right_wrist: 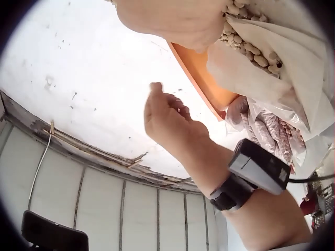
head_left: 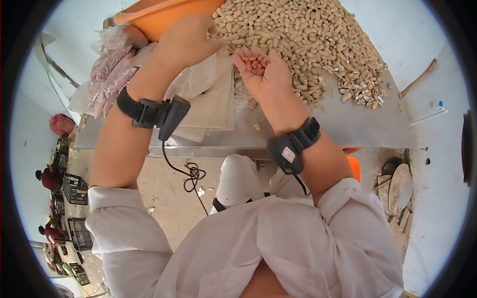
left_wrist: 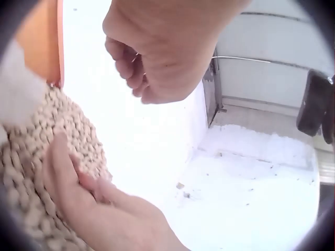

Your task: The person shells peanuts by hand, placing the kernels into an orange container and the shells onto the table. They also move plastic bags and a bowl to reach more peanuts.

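A big heap of unshelled peanuts [head_left: 308, 35] lies on a metal table [head_left: 348, 124]. My right hand [head_left: 258, 69] is held palm up at the heap's near edge, fingers nearly straight, with several reddish shelled kernels [head_left: 257, 64] in the cupped palm. The left wrist view shows it as well, the right hand [left_wrist: 78, 193] against the peanut heap [left_wrist: 57, 130]. My left hand [head_left: 186, 42] hovers just left of it, back upward. Its fingers [left_wrist: 128, 65] are curled in and nothing shows between them. The right wrist view shows the left hand [right_wrist: 167, 112] with fingertips bunched.
An orange basin [head_left: 159, 17] stands at the table's far left. Bags of shelled kernels [head_left: 112, 74] and flat clear plastic bags [head_left: 208, 99] lie under my left arm. Empty shells [head_left: 362, 94] sit at the heap's right edge. Black crates [head_left: 74, 188] and people are on the floor, left.
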Demonstrator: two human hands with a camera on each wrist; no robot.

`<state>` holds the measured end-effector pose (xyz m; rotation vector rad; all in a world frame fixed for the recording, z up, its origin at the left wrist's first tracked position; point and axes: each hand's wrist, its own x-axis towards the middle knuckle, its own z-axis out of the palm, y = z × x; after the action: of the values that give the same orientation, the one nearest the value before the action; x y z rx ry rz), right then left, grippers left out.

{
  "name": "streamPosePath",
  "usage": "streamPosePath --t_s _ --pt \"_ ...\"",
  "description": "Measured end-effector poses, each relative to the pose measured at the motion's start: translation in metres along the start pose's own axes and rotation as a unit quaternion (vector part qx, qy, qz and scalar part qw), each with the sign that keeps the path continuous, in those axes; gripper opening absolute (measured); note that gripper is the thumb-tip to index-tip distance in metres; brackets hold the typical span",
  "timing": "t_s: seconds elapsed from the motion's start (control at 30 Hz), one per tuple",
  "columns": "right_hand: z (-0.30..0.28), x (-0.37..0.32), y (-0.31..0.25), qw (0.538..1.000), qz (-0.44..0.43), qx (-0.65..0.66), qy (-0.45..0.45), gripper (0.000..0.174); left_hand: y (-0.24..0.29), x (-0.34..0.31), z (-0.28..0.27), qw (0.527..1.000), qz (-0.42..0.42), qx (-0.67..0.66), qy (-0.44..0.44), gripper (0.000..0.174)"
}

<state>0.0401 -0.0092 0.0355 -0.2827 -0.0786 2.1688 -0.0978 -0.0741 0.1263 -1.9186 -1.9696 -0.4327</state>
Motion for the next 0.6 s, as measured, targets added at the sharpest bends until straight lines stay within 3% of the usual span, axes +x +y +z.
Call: streamPosePath --t_s 0.03,0.13,0.23,0.33,0.5,0.6 --pt "0.003 0.007 0.002 1.0 -0.001 0.008 0.004 0.043 -0.001 -0.004 0.003 1.0 -0.011 0.019 -0.02 0.036" --pt "0.0 0.034 0.008 0.995 0.028 0.017 -0.095 0.045 0.002 -0.015 0.011 0.995 -0.046 0.06 -0.064 0.041" --pt "0.005 0.047 0.017 0.986 0.059 -0.023 -0.152 0.019 0.007 -0.016 0.015 0.994 -0.065 0.043 -0.073 0.04" --pt "0.022 0.031 0.027 0.995 0.021 -0.084 -0.046 0.01 -0.006 -0.012 0.022 0.998 -0.052 -0.015 -0.043 0.039" --pt "0.025 0.035 0.03 0.989 0.007 -0.141 -0.032 0.013 -0.018 -0.013 0.032 0.989 -0.072 -0.118 0.052 0.04" --pt "0.02 0.041 0.033 0.99 -0.006 -0.136 -0.044 0.013 -0.014 -0.016 0.027 0.991 -0.081 -0.104 0.012 0.043"
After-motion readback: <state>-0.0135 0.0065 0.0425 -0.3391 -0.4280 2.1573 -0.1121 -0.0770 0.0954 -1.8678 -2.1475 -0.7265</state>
